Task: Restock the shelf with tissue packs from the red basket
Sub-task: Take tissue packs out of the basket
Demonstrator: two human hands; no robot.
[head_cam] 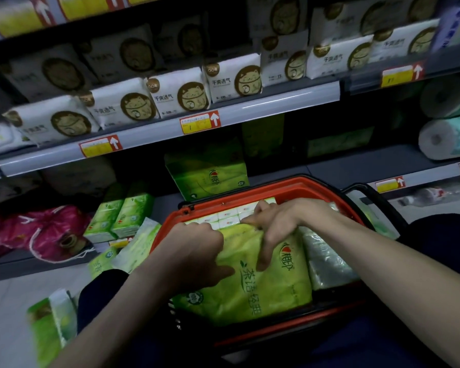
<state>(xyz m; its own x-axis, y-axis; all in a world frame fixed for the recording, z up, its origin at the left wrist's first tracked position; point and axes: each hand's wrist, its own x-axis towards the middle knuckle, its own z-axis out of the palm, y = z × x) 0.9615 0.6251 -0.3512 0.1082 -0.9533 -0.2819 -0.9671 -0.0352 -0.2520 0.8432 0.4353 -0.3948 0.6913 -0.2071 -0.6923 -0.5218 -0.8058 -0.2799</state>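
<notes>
In the red basket (290,185), left hand (197,251) and right hand (284,224) both grip the top edge of a green tissue pack (266,282), fingers clenched on the wrapper, shelf (154,147) above

"干爽透气" on white shelf packs (179,95)

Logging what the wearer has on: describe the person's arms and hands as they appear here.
Both forearms are bare, with no sleeves reaching the visible part. The left hand and right hand wear no gloves, and no rings, watch or wristband show. The fingers look slender; finer details cannot be told in the dim light.
</notes>
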